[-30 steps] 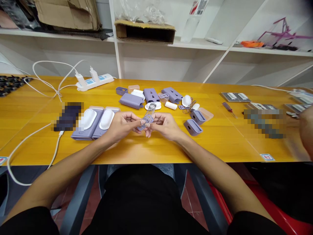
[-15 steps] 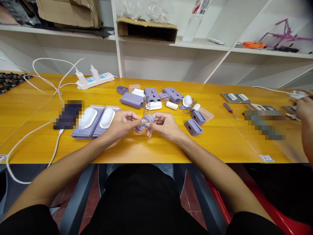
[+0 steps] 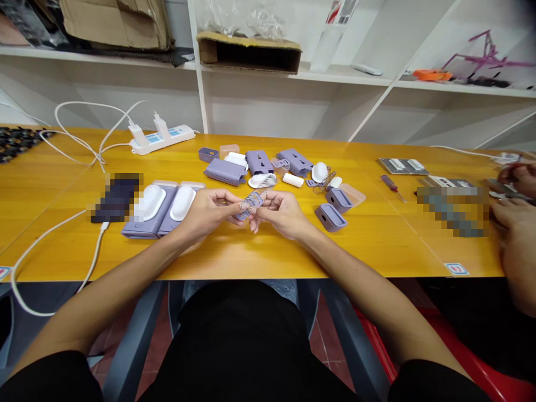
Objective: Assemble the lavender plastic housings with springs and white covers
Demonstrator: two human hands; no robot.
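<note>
Both my hands are over the middle of the yellow wooden table [image 3: 368, 245]. My left hand [image 3: 207, 215] and my right hand [image 3: 280, 215] pinch a small lilac plastic plate [image 3: 247, 209] from either side. A metal coil spring [image 3: 257, 197] lies tilted along that plate, partly hidden by my fingers. Just left of my left hand are two lilac housings with white oval covers [image 3: 165, 209]. Beyond my fingertips lie a white round dish [image 3: 262, 180] and a white cylinder [image 3: 292, 180].
Lilac housings and pale lids [image 3: 330, 218] are spread around my hands. A white power strip [image 3: 161, 139] and cables lie to the left, near a pixelated phone [image 3: 117, 198]. A co-worker's hands [image 3: 515, 218] work at the right, near a small screwdriver [image 3: 392, 187]. White shelves stand behind.
The spring has tipped from nearly upright to lying low along the plate. The co-worker's hands have moved further into view at the right.
</note>
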